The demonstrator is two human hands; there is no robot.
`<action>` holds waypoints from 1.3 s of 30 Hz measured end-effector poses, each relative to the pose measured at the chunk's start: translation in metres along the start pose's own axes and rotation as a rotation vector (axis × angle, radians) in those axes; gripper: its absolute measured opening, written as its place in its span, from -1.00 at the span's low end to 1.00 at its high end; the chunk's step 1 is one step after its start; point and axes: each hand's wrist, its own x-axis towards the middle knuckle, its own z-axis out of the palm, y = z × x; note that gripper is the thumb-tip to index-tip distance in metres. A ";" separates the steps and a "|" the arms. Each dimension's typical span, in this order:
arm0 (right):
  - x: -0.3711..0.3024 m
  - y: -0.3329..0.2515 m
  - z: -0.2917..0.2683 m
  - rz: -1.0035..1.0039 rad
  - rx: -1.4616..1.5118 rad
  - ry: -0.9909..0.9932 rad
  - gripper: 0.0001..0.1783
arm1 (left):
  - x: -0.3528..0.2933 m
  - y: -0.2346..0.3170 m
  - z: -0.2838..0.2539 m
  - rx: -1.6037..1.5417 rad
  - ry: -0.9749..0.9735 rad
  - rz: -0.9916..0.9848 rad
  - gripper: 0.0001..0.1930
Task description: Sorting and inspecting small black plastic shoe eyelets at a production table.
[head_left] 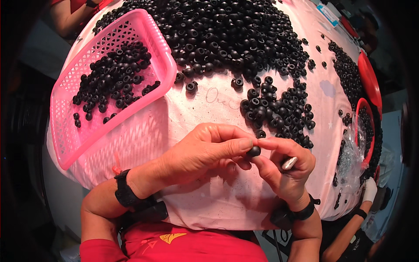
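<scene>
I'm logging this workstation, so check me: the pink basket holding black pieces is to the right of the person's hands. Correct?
Wrong side: the head view shows the pink basket holding black pieces to the left of the person's hands, not the right.

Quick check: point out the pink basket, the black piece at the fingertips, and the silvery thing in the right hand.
Pink basket [162, 46]: head view, on its right rim.
Black piece [253, 151]: head view, on its rounded side.
Silvery thing [289, 163]: head view, on its exposed end.
</scene>
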 end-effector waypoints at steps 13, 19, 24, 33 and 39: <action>-0.002 0.003 0.000 -0.278 -0.272 0.006 -0.57 | 0.002 -0.001 -0.003 -0.034 -0.075 0.002 -0.72; -0.003 -0.002 0.000 -0.439 -0.382 0.016 -0.59 | 0.001 -0.003 0.002 -0.098 0.014 0.000 -0.72; -0.001 -0.007 -0.004 -0.358 -0.375 -0.118 -0.67 | 0.002 -0.002 0.004 -0.129 0.079 0.016 -0.72; 0.000 -0.003 0.006 0.057 -0.124 -0.060 -0.61 | 0.000 -0.004 -0.002 -0.111 -0.036 -0.004 -0.70; 0.002 -0.003 0.004 0.133 -0.141 -0.111 -0.56 | 0.000 -0.002 -0.001 -0.030 -0.038 -0.006 -0.70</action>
